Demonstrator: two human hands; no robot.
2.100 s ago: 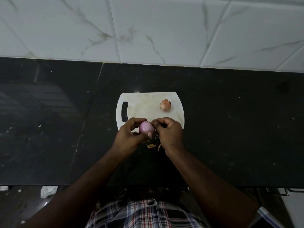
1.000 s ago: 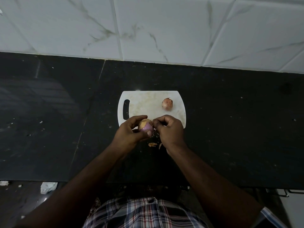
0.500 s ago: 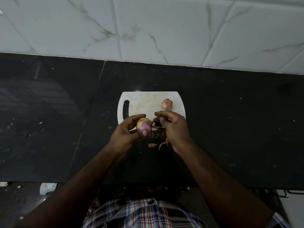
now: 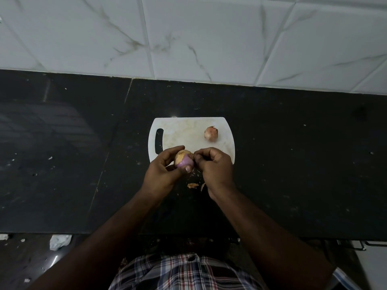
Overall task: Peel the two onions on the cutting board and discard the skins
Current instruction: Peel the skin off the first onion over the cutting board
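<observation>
My left hand grips a small onion over the near edge of the white cutting board. The onion's near half shows bare purple flesh and its far half still wears tan skin. My right hand has its fingers curled against the onion's right side, pinching at the skin there. A second onion, in its brown skin, lies on the board's far right part. Loose skin pieces lie on the counter between my wrists.
The board rests on a black stone counter speckled with crumbs. A white marble-tiled wall rises behind it. Beyond the counter's near edge at the lower left, a crumpled white scrap lies on the floor.
My right hand pulled away to the right half a second ago, and has come back to the onion's side. The onion has turned in my left hand, showing more tan skin.
</observation>
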